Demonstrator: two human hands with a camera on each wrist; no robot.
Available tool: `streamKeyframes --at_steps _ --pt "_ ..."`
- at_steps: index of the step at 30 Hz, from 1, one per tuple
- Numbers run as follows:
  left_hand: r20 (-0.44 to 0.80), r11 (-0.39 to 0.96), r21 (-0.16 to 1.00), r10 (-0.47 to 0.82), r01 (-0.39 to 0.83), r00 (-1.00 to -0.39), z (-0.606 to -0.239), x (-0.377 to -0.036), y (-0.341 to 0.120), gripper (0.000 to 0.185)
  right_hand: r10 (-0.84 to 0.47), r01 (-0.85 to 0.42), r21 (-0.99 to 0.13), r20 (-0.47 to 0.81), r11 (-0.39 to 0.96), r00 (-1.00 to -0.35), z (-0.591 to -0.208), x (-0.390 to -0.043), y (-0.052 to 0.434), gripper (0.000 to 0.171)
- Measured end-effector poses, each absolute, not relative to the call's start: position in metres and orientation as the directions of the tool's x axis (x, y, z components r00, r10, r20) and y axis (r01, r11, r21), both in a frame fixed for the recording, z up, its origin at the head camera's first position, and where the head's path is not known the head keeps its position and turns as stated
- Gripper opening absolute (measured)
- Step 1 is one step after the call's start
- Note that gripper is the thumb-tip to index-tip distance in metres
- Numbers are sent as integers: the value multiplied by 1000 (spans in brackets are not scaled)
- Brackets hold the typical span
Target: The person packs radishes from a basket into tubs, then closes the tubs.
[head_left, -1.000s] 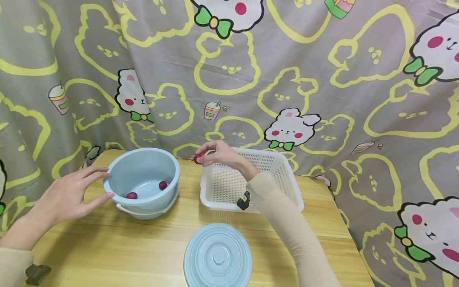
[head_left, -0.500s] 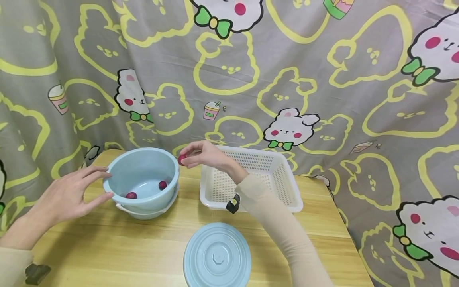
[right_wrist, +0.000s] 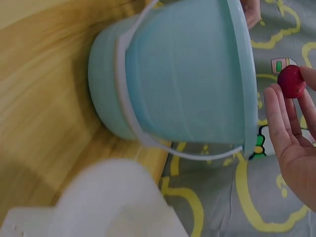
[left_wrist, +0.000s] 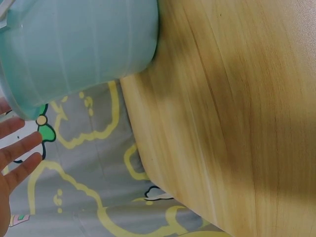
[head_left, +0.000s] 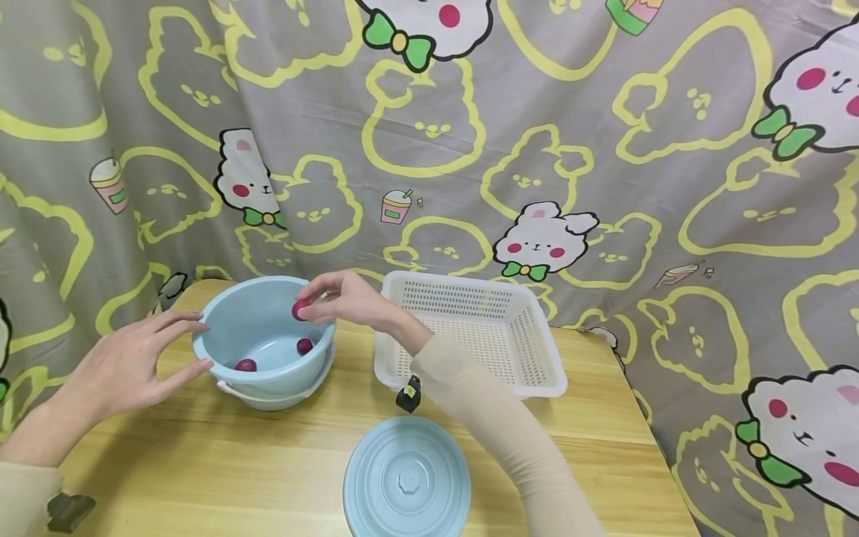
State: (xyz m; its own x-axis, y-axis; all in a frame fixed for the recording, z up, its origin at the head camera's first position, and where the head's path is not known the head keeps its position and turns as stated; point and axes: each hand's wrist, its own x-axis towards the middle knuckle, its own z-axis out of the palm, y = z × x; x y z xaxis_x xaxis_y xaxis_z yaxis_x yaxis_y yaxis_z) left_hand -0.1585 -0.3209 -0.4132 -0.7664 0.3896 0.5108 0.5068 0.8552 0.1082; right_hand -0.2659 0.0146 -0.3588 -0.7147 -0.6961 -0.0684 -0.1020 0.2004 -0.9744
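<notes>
My right hand (head_left: pixel 352 302) pinches a dark red plum (head_left: pixel 299 309) between thumb and fingertips, over the right side of the light blue bucket (head_left: pixel 268 399). In the right wrist view this plum (right_wrist: pixel 291 81) shows just past the bucket's rim. Two more plums lie on the bucket's floor, one to the right (head_left: pixel 305 346) and another at the front left (head_left: pixel 245 365). Spread fingers of my left hand (head_left: pixel 130 362) touch the bucket's left rim. The left wrist view shows those fingers (left_wrist: pixel 22 148) mostly straight beside the rim. The bucket's white handle (head_left: pixel 315 388) hangs down at the front.
A white perforated basket (head_left: pixel 555 373) stands to the right of the bucket, partly behind my right forearm. The round blue lid (head_left: pixel 406 477) lies flat on the wooden table (head_left: pixel 268 477) nearer to me. A patterned grey curtain (head_left: pixel 429 194) hangs along the back edge.
My right hand has carried the plum leftward, from above the basket's left edge to over the bucket. My left hand and the two plums inside have stayed put.
</notes>
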Motion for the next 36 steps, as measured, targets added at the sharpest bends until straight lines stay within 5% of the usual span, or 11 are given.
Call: streamKeyframes --at_steps 36 --pt "516 857 128 372 499 -771 -414 -160 -320 58 -752 -382 -815 -97 436 -652 -373 -264 -28 27"
